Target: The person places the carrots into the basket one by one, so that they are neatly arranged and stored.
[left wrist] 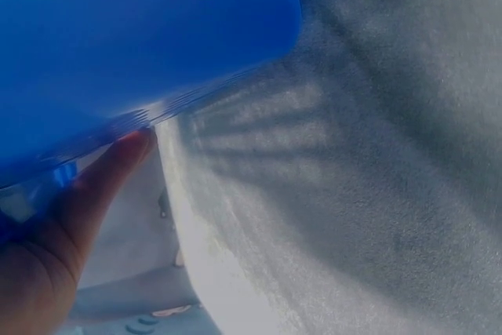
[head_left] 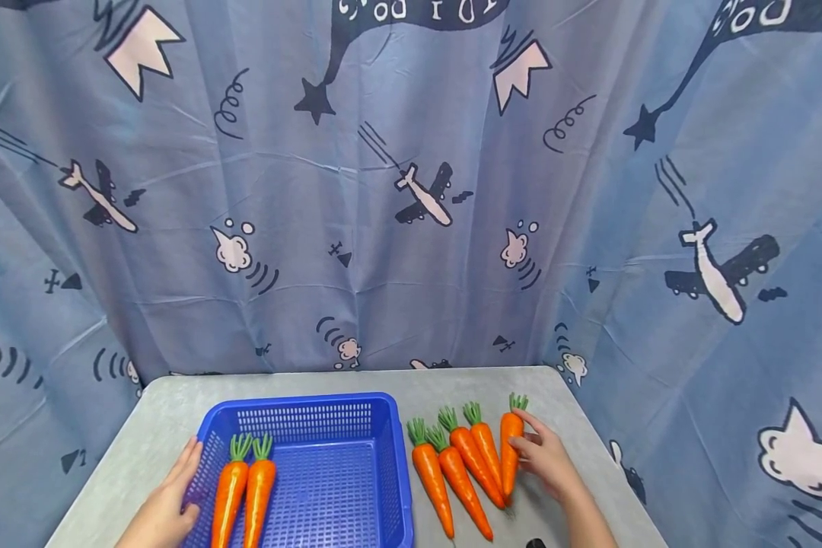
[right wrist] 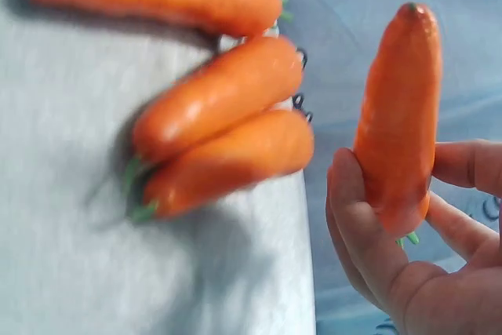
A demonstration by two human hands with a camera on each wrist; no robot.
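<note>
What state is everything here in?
Blue basket, upright, partly filled
Two carrots, side by side in it
Four carrots, lying on the table
Held carrot, gripped by the right hand
Left hand, touching the basket's side
Dark object, cut off, unclear
Curtain, hanging, creased

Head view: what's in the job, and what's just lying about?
Job, likely: glossy orange, green-topped carrot in right hand; four loose carrots; two carrots in blue perforated plastic basket.
Just there, likely: small black object, partly cut off; blue printed fabric curtain.
</note>
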